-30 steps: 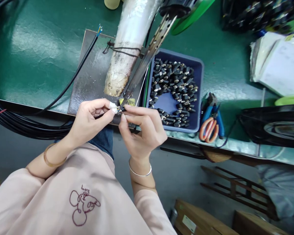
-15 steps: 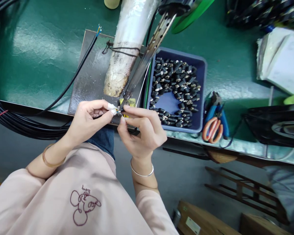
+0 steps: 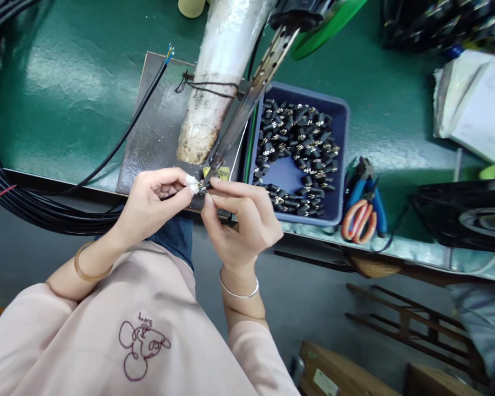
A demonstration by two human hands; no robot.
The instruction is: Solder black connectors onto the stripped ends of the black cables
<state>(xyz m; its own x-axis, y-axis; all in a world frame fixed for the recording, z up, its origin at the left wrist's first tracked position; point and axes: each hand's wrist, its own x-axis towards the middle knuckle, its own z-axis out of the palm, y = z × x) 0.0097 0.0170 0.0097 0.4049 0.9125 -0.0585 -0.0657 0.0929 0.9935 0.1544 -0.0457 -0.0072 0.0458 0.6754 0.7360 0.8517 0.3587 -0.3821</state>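
My left hand [image 3: 148, 199], with white coverings on its thumb and fingertip, is closed on a black cable near its stripped end. Fine coloured wires [image 3: 199, 187] stick out past those fingertips. My right hand [image 3: 245, 220] pinches a small connector [image 3: 208, 185] against the wire ends; the fingers hide most of it. Directly above this spot is the tip of a soldering iron [image 3: 235, 124], which slants down from the top. A yellow sponge-like piece [image 3: 223, 173] lies just behind the fingertips on a dark metal plate [image 3: 148, 135].
A blue bin [image 3: 344, 165] of black connectors stands right of the iron. Farther right are cutters and orange-handled pliers [image 3: 359, 220]. A plastic-wrapped tube [image 3: 214, 82] is tied beside the iron. Coiled black cable [image 3: 45, 212] fills the left; another stripped cable end [image 3: 168, 58] rests on the plate.
Both hands stay close together under the iron tip. My right fingers have shifted very slightly, and the view has moved a little.
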